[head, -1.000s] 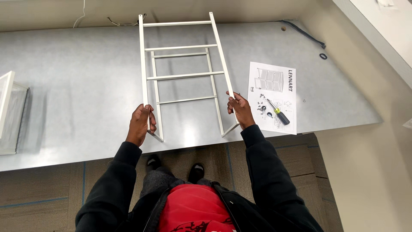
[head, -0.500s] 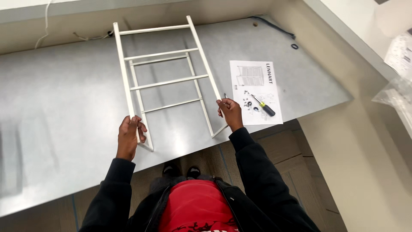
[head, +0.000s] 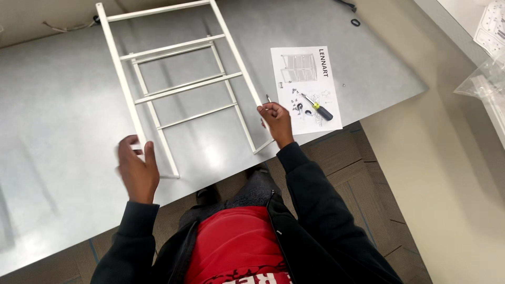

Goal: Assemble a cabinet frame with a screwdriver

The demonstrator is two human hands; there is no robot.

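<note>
On the grey table (head: pixel 63 105), both hands still grip the white frame (head: pixel 179 89), left hand (head: pixel 138 167) closed on its near-left rail, right hand (head: pixel 275 119) on its near-right rail, now shifted left of the instruction sheet (head: pixel 305 87).

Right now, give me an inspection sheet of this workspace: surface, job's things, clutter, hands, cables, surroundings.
Surface: grey table, bare at left.
Job's things: white ladder-like frame lying flat.
Clutter: instruction sheet with a screwdriver and small hardware on it.
Hands: left hand at the frame's left rail; right hand at the right rail end.
Cables: dark cable at the far edge.
Surroundings: plastic bags at right; beige floor.
</note>
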